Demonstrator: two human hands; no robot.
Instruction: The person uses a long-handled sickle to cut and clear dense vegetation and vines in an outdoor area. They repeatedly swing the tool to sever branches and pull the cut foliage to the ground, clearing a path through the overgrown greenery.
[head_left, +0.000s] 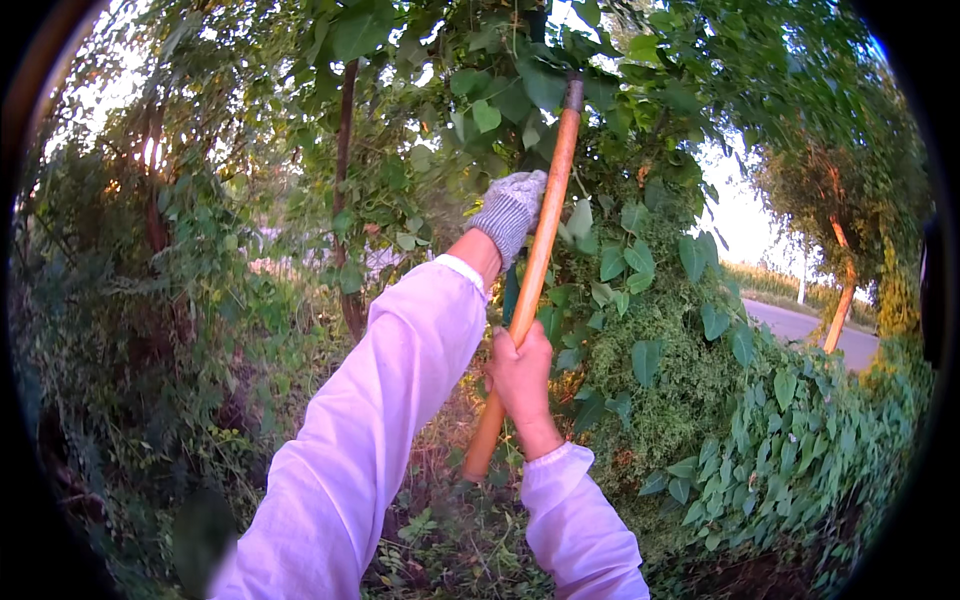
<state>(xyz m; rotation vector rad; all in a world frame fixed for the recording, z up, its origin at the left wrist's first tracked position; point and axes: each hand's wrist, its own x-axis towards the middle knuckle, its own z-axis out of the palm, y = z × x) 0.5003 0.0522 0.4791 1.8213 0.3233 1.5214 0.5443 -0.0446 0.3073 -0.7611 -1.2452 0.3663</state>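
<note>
My right hand, bare below a pale lilac sleeve, grips the lower part of a round wooden tool handle. The handle slants up to the right and ends in a metal ferrule among broad leaves; any tool head beyond it is hidden. Reaching further up, my left hand wears a grey knitted glove and sits just left of the handle, near the vine leaves. Its fingers curl away from me, so what they hold cannot be seen. Under the glove shows a strip of a dark green post or stem.
A thin tree trunk rises left of my arms. Dense climbing vines stand close on the right, above leafy ground cover. Beyond them run a paved road and a leaning trunk. Dry undergrowth lies below my hands.
</note>
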